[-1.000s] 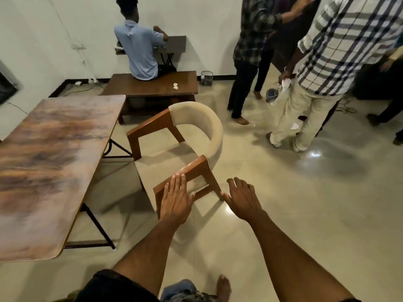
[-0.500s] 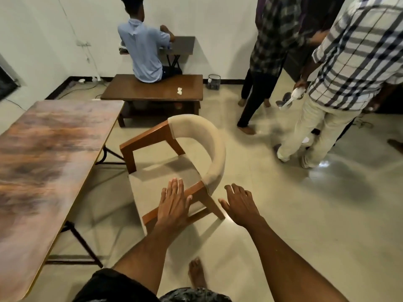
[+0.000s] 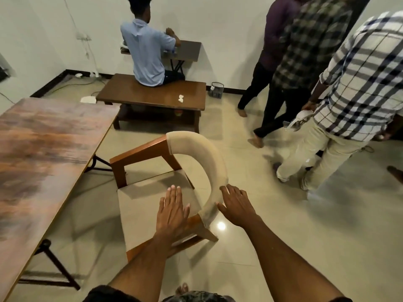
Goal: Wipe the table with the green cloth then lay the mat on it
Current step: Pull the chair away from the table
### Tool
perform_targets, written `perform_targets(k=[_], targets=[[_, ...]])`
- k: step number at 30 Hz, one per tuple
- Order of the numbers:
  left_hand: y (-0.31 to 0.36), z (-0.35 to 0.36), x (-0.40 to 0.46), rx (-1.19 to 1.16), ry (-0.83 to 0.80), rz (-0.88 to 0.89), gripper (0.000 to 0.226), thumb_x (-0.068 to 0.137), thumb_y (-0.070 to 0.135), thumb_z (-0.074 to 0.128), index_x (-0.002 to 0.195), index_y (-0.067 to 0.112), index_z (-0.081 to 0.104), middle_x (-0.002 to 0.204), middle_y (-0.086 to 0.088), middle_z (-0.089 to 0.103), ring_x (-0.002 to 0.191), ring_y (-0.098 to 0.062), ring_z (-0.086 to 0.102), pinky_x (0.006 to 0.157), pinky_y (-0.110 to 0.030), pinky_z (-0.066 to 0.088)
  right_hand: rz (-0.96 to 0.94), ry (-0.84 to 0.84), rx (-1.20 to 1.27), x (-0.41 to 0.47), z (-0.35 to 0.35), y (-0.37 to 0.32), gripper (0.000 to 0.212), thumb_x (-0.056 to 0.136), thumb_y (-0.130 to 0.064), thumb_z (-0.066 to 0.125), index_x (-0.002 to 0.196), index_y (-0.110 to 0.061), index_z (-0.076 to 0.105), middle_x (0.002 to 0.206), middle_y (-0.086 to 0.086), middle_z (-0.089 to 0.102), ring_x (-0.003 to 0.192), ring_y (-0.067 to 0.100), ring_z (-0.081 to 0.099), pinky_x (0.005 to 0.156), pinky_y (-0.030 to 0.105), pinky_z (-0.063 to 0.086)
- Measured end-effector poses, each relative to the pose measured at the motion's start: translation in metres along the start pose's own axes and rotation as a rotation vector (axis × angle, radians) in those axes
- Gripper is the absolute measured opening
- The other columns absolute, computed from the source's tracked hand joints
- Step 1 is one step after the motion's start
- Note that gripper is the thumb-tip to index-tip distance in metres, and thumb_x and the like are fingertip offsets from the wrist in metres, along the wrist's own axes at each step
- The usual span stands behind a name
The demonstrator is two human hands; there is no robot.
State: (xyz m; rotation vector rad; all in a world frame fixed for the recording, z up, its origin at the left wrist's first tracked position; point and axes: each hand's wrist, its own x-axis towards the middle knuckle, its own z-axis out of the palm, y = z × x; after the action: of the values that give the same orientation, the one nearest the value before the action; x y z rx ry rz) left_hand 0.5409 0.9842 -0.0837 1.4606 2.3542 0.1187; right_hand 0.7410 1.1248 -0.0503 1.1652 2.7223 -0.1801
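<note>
Seemingly nothing is wiped yet: the table on the left lies bare, with no green cloth or mat in view. Both hands hover over the chair, left hand flat with straight fingers, right hand spread wide, holding nothing.

Table, left of left hand: near end and left side cut by frame edge; chair: near wooden armrest partly hidden under left hand and forearm; contact of right hand with padded backrest not determinable; small white object on low table beyond hands: too small to identify; standing persons right of right hand: upper bodies cut by top edge; white item in one person's hand: blurred.
</note>
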Motion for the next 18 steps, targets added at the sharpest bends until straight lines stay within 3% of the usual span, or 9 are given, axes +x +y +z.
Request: perform_targets(k=[11, 18], targets=[[-0.016, 0.007, 0.058, -0.030, 0.024, -0.168, 0.074, 0.114, 0.053, 0.011, 0.170, 0.013, -0.016, 0.178, -0.009, -0.024, 0.166, -0.025, -0.019, 0.133, -0.042, -0.009, -0.177, -0.049, 0.015, 0.112, -0.014, 0.019, 0.057, 0.108, -0.049, 0.050, 0.155, -0.018, 0.040, 0.156, 0.007, 0.047, 0.145, 0.030, 0.045, 0.118, 0.047, 0.038], [0.005, 0.015, 0.111, -0.075, 0.043, -0.402, 0.074, 0.114, 0.053, 0.012, 0.171, 0.013, -0.012, 0.180, -0.009, -0.016, 0.167, -0.025, -0.015, 0.133, -0.042, -0.009, -0.412, -0.184, -0.009, 0.212, -0.026, 0.058, 0.060, 0.107, -0.046, 0.055, 0.157, -0.016, 0.038, 0.162, 0.008, 0.042, 0.150, 0.031, 0.039, 0.120, 0.046, 0.036]])
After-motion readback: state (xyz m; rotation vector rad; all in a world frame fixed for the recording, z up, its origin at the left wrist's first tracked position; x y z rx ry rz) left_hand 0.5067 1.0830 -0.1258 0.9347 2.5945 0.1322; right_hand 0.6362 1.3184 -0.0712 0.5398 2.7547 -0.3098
